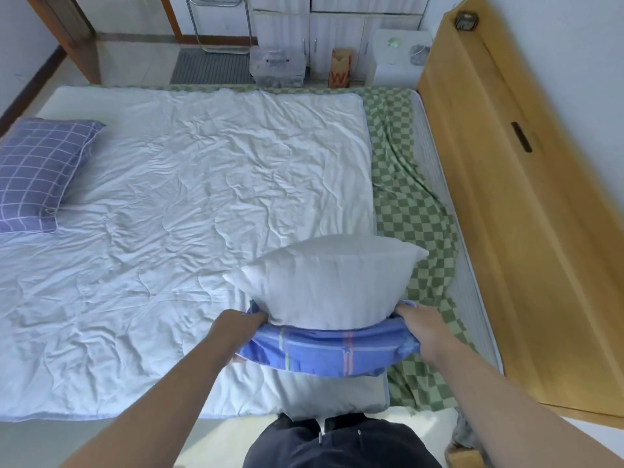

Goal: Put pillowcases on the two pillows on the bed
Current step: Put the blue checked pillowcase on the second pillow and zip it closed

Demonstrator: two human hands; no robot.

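A bare white pillow (329, 282) stands in front of me over the near right part of the bed. A blue plaid pillowcase (324, 349) is bunched around its near end. My left hand (236, 327) grips the case's left edge. My right hand (423, 331) grips the right edge. A second pillow (40, 170), in a purple checked case, lies at the left side of the bed.
A crumpled white quilt (189, 184) covers most of the bed, with a green checked sheet (405, 204) showing on the right. A wooden headboard (506, 197) runs along the right. A clear bin (277, 67), paper bag (341, 69) and white appliance (400, 57) stand beyond the bed.
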